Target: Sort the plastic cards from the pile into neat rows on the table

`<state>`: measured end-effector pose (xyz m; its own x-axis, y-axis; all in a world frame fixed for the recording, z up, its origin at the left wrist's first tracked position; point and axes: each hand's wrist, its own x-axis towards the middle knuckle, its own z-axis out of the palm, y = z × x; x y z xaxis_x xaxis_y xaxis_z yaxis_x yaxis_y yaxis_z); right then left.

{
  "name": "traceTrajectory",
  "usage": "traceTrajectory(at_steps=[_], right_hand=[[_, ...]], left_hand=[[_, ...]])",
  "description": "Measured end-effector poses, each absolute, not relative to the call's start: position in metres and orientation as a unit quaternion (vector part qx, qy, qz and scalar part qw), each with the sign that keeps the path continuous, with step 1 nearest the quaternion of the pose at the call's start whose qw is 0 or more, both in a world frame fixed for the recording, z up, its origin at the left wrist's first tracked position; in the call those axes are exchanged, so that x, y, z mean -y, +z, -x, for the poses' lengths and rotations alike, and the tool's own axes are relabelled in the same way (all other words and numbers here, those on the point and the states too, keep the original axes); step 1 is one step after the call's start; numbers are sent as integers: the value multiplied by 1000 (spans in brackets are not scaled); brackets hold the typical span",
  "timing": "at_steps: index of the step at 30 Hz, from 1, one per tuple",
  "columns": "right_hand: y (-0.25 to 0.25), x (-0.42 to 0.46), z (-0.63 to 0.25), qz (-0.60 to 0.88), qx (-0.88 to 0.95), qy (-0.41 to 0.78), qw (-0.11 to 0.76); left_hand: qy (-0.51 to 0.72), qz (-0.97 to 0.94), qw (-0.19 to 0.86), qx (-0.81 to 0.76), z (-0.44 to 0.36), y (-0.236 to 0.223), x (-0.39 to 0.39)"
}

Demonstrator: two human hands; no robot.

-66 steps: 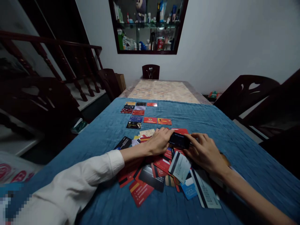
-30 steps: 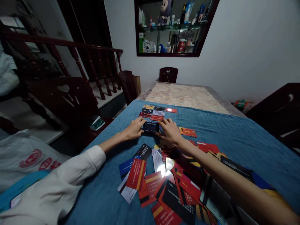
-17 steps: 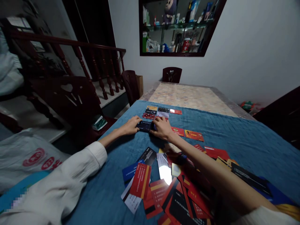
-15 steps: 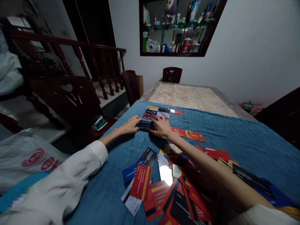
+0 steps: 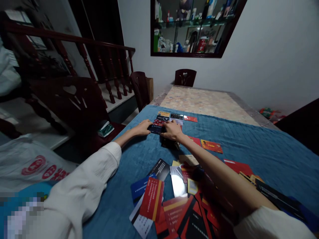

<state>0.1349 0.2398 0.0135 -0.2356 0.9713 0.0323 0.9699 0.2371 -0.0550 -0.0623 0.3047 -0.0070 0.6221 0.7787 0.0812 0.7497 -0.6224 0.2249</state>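
A dark card [image 5: 156,129] lies between my two hands on the blue cloth, just in front of a dark red patterned card [image 5: 159,122]. My left hand [image 5: 142,128] grips its left end with thumb and fingers. My right hand [image 5: 172,129] pinches its right end and hides part of it. Rows of cards lie beyond and beside it: a yellow card [image 5: 163,114], a black card [image 5: 176,116], a red card [image 5: 190,119] and an orange card [image 5: 211,146]. A black card under my right hand is partly hidden.
A loose heap of cards, among them a red card [image 5: 152,199] and a blue card [image 5: 142,188], spreads nearer me, partly under my right forearm. The blue cloth [image 5: 119,199] covers the table's near part. A white plastic bag [image 5: 37,162] sits at the left, beside a chair [image 5: 72,99].
Both hands carried the dark card from above the heap to the far left rows, then slid it slightly farther away, up to the dark red patterned card. The view turned left.
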Motion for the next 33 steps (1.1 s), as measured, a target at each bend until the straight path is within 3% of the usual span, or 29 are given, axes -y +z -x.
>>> traceTrajectory(at_steps=[33], right_hand=[[11, -243, -138, 617, 787, 11, 17]], left_hand=[[129, -864, 72, -481, 56, -19, -301]])
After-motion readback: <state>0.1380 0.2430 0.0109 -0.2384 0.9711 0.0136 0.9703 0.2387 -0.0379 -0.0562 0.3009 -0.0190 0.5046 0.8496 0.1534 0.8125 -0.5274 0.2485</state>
